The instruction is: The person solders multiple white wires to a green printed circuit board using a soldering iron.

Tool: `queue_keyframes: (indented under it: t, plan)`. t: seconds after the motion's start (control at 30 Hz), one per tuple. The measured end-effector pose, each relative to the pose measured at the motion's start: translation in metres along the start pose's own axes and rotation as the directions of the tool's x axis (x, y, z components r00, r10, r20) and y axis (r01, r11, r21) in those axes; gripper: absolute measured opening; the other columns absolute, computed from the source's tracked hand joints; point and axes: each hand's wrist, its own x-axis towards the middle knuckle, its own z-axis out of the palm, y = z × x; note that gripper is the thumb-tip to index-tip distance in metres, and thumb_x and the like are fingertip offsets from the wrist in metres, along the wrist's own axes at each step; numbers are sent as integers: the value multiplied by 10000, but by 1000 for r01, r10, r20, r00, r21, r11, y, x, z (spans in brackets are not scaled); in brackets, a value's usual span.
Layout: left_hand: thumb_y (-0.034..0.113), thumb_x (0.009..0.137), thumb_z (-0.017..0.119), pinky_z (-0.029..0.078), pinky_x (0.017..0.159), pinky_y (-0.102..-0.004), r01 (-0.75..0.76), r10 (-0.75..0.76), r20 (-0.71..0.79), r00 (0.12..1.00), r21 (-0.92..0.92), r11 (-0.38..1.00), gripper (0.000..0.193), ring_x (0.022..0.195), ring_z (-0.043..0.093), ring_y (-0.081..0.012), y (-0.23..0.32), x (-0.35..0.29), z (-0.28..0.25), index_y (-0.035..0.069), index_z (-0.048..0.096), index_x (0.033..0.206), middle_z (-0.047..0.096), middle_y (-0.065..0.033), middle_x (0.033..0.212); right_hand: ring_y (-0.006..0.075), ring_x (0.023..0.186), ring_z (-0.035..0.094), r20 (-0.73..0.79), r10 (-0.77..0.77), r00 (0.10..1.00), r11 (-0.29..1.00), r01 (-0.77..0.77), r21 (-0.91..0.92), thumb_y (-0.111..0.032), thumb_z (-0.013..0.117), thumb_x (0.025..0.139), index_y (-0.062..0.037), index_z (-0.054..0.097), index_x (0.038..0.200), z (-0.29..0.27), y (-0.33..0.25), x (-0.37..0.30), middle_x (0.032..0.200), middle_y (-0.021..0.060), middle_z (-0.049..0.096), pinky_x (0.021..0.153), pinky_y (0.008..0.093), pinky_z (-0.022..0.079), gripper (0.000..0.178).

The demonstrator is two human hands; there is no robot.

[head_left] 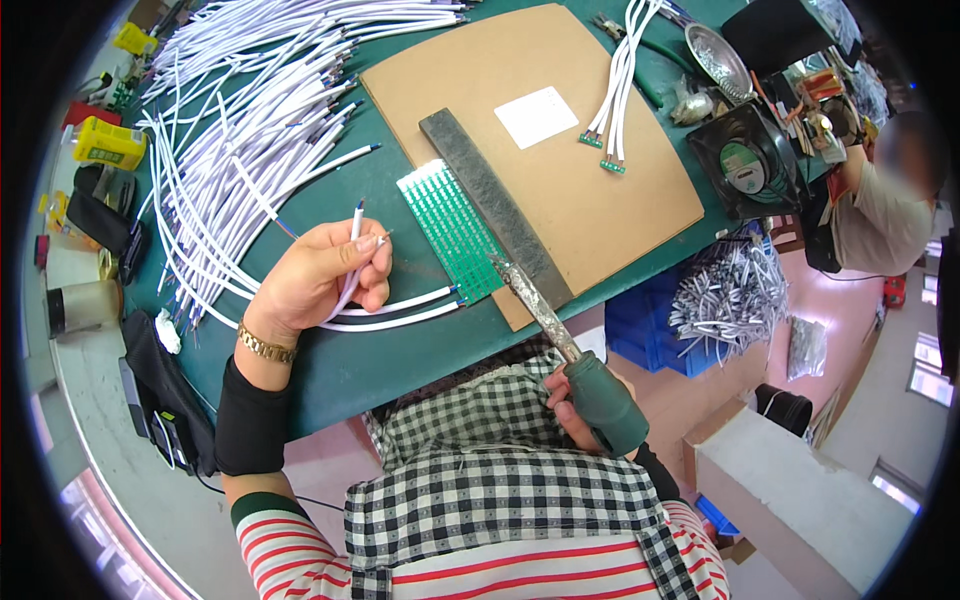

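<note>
My left hand is closed round a white cable, its stripped end poking up between thumb and fingers. In my right hand is a soldering iron with a green handle; its tip reaches the lower right edge of a green circuit board panel. Whether the tip touches the board I cannot tell. Two white cables run from beneath my left hand to the panel's lower edge. A dark flat bar lies along the panel's right side.
A large heap of white cables covers the back left. Brown cardboard lies under the bar, bearing a white card and finished-looking cables with small green boards. A black fan stands right, near a metal dish. Another person sits beyond.
</note>
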Motion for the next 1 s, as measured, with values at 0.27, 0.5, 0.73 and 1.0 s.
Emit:
queue_keyframes:
  t: [0.27, 0.5, 0.73, 1.0]
  plan:
    - [12, 756, 714, 418, 540, -217, -88, 322, -161, 933, 765, 638, 104, 602, 535, -114, 1, -9, 38, -25, 700, 853, 613, -54, 734, 121, 741, 613, -12, -20, 1000, 1000, 20, -17, -184, 680, 840, 44, 574, 1060, 2, 3, 0, 953, 129, 635, 681, 250, 508, 335]
    - [-18, 713, 725, 410, 528, -276, -122, 634, -48, 772, 968, 222, 95, 581, 528, -154, -26, 8, 50, -15, 686, 799, 578, -68, 674, 103, 741, 611, 2, -51, 999, 998, 51, -21, -154, 695, 823, 50, 582, 1045, 7, 6, 1, 933, 127, 643, 687, 238, 509, 321]
    - [41, 690, 701, 389, 487, -280, -111, 611, -47, 790, 970, 218, 75, 531, 514, -159, -31, 14, 50, -12, 672, 733, 547, -74, 617, 98, 723, 612, 23, -32, 999, 998, 33, -54, -165, 695, 825, 51, 587, 1038, 6, 3, 2, 927, 128, 646, 677, 237, 511, 322]
    - [35, 681, 702, 399, 494, -292, -83, 612, -59, 788, 976, 201, 77, 546, 528, -173, -34, 15, 50, -16, 648, 705, 554, -81, 622, 208, 717, 660, -66, 18, 998, 996, -13, 83, -78, 672, 735, -55, 634, 1002, 17, 1, 5, 896, 60, 667, 614, 285, 531, 271]
